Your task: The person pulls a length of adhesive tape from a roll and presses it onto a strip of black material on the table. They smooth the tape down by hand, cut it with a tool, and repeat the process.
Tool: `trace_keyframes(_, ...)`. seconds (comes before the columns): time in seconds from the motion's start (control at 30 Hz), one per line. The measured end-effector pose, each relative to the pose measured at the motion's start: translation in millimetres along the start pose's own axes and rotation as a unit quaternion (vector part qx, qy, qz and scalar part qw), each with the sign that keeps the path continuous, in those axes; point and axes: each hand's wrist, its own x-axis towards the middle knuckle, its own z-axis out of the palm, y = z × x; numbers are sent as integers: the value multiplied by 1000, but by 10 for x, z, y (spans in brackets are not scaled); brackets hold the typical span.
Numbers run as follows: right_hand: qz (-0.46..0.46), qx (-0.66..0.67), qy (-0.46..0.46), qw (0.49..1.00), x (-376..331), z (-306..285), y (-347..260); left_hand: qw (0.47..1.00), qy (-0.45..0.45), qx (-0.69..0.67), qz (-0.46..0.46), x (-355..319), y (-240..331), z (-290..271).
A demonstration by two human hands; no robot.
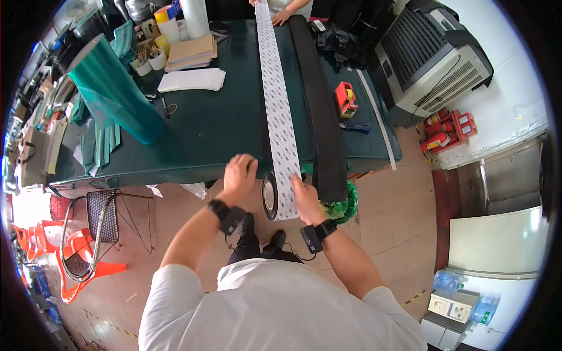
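Note:
A long white strip (277, 105) with a repeating blue print runs down the table and hangs over its near edge. My right hand (305, 200) grips the strip's right edge near its lower end, thumb on top. Just left of that end is a black roll (269, 196) with a pale core. My left hand (239, 178) is by the table edge, left of the roll, fingers loosely bent with nothing visible in them. A wide black strip (322, 105) lies to the right, its near end hanging over the edge. At the far end, another person's hand (281, 17) rests beside the white strip.
The dark green table (211, 128) carries a teal film roll (117, 90), stacked white sheets (192, 80), a red tape dispenser (346, 99) and a blue cutter (355, 127). Below stands a green-lined bin (352, 202). A chair (99, 219) is at left, an air cooler (433, 55) at right.

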Motion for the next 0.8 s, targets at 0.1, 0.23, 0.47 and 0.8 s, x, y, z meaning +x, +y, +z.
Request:
trace_keyframes(0.1, 22, 8, 23, 999, 108, -35, 188, 990, -23, 117, 75, 411, -290, 69)
trace_keyframes(0.23, 57, 5, 42, 997, 326, -82, 392, 962, -56, 213, 162, 698, -559, 221)
trace_keyframes(0.47, 62, -30, 76, 995, 513, 6, 537, 967, -117, 154, 166, 817, -602, 287)
trace_keyframes(0.8, 47, -18, 72, 996, 367, -185, -50, 953, -256, 129, 99, 1070, -578, 303)
